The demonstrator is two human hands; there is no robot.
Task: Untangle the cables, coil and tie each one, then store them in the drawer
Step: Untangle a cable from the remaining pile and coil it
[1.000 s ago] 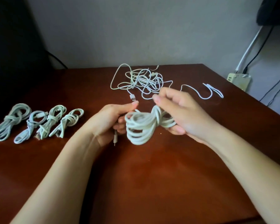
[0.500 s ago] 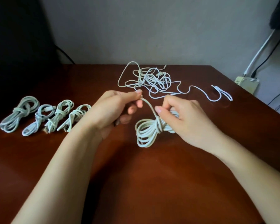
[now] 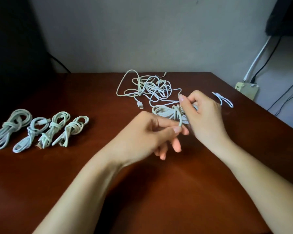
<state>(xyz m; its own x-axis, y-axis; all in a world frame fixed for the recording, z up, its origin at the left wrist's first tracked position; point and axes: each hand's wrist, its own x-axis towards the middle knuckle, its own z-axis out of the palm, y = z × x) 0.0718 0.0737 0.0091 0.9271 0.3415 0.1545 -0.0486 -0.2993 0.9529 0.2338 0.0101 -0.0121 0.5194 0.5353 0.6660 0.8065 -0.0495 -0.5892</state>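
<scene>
A coiled white cable [image 3: 166, 112] hangs just above the brown table [image 3: 159, 191] at its centre. My right hand [image 3: 203, 114] grips the coil's right side, fingers curled round the loops. My left hand [image 3: 152, 132] pinches the cable's loose end between thumb and forefinger, just below the coil. Behind them lies a tangled heap of white cables [image 3: 150, 88] with a USB plug [image 3: 140, 105] sticking out toward me. Several coiled and tied cables [image 3: 39, 130] lie in a row at the left. No drawer is in view.
A small white cable piece [image 3: 224, 100] lies near the table's right edge. Beyond that edge a beige socket box [image 3: 246, 89] with wires sits against the wall. A dark object [image 3: 12, 48] stands at the far left behind the table.
My right hand has carried the coil up and away from me toward the tangle. My left hand has dropped below the coil, drawing the loose end down around it.
</scene>
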